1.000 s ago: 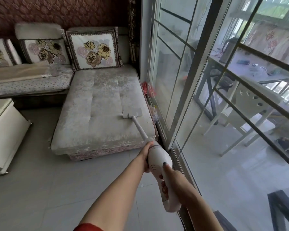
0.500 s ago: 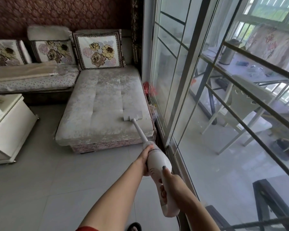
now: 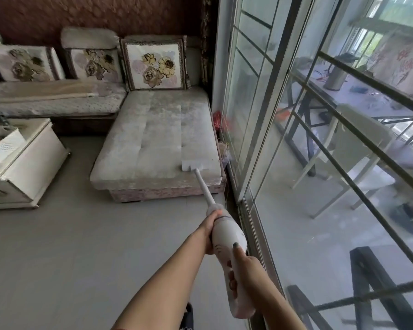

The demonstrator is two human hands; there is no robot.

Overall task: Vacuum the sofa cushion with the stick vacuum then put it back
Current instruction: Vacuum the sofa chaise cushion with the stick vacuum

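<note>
both hands (image 3: pixel 244 270) still clenched round stick vacuum (image 3: pixel 225 236), nozzle now nearer cushion (image 3: pixel 157 139) edge

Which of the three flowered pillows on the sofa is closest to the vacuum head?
The rightmost flowered pillow, upright at the back of the chaise cushion where the vacuum head rests. The other two sit farther left.
</note>
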